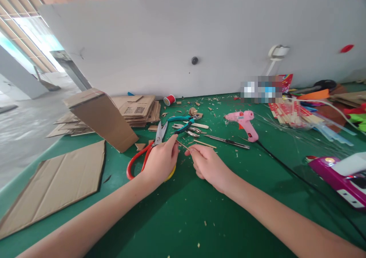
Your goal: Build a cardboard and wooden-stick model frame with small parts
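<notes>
Take the bare span of the stick (183, 145) as the clock's centre. It is thin and runs slantwise, 10 o'clock to 4 o'clock, between the two hands and above the green table (183, 220).

The left hand (164, 155) sits at 8 o'clock, its thumb and fingers closed narrowly at the stick's upper end. The right hand (210, 164) sits at 4 o'clock, its thumb pressed to the forefinger with the stick's lower end pinched at the tips. The right hand's other fingers curl under; those of the left are mostly hidden, so I cannot tell how they lie. Where exactly the stick's ends stop inside the grips cannot be told either.

Just beyond the fingers at 12 o'clock lie the pliers (181, 128). At 3 o'clock a loose stick (204, 143) lies near the right hand, with the knife (228, 141) farther out. The scissors (148, 151) lie at 9 o'clock, blades pointing away, partly behind the left hand; something yellow (170, 174) shows below that hand at 7.

Farther off, the thread spool (170, 100) is at 11 o'clock, the cardboard stack (137, 109) at 10, the cardboard sheet (57, 181) between 8 and 9, and the pink glue gun (243, 123) between 2 and 3.
</notes>
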`<action>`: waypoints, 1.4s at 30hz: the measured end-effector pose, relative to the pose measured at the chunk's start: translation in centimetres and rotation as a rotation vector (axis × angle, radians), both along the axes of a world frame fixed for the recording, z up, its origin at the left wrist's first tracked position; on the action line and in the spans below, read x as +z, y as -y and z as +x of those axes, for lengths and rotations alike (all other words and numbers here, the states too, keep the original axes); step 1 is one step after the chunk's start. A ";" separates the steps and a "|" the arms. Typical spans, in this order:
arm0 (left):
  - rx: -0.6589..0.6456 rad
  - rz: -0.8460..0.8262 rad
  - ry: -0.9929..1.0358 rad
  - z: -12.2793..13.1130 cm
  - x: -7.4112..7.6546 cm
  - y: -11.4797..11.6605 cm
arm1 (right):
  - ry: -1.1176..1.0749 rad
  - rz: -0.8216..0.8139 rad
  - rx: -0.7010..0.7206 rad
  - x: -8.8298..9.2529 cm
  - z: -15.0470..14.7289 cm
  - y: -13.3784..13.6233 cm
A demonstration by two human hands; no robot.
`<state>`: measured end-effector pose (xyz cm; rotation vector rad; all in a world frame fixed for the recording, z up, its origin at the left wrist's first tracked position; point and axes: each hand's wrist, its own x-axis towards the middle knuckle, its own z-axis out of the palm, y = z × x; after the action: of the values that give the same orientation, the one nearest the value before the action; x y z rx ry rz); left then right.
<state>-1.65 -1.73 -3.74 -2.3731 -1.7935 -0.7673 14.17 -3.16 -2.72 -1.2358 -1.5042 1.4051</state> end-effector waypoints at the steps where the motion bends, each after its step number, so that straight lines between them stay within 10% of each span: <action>1: 0.005 0.001 -0.022 0.0 0.0 0.0 | -0.136 -0.144 -0.014 0.2 -0.2 0.0; 7: 0.017 0.015 -0.066 0.0 -0.1 0.1 | -0.441 -0.504 -0.023 1.0 -0.4 -0.1; 15: -0.084 -0.037 0.072 -0.2 -0.4 -0.1 | 0.741 0.750 0.137 -0.2 1.4 -0.5; 20: -0.074 -0.028 0.064 -0.4 -0.6 -0.2 | 1.112 1.050 0.200 -0.6 1.4 -0.2; 31: -0.051 -0.102 0.431 0.2 0.3 -0.2 | 0.330 0.486 -0.073 -0.3 -0.1 -0.7; 37: -0.074 -0.074 0.505 0.2 -0.5 -0.2 | -0.345 -0.252 -0.111 -0.1 -1.5 -0.1; 42: -0.074 -0.059 0.514 0.7 -0.4 -0.1 | -0.571 -0.493 -0.107 0.7 -1.7 0.1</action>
<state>-0.97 -1.66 -4.14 -2.4473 -1.9150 -1.4640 12.47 -3.23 -2.02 -1.0337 -0.7177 1.9165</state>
